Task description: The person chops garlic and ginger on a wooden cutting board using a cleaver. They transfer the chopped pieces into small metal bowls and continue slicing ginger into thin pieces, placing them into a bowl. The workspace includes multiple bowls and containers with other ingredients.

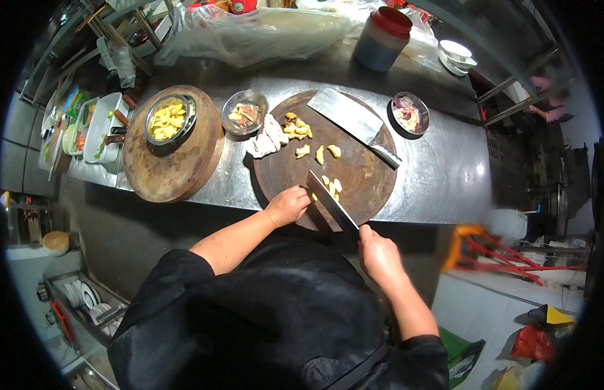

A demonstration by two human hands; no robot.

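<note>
My right hand point(378, 251) grips the handle of a cleaver point(333, 202), whose blade reaches up and left over the near part of a round wooden chopping block point(370, 183). Close to the blade's left face, my left hand point(288, 205) rests at the block's near edge with fingers curled. A small pale yellow bit shows at its fingertips; the rest of what they press on is hidden. Cut slices point(337, 185) of what looks like ginger lie just right of the blade. Farther back are several unsliced pieces point(298, 127) beside a crumpled white cloth point(269, 140).
A second cleaver point(345, 113) lies across the block's far right. Glass bowls of food point(245, 113) and meat point(409, 114) flank it. At left, a second block point(155, 170) carries a bowl of yellow slices point(168, 121). Behind stands a red-lidded jar point(382, 41).
</note>
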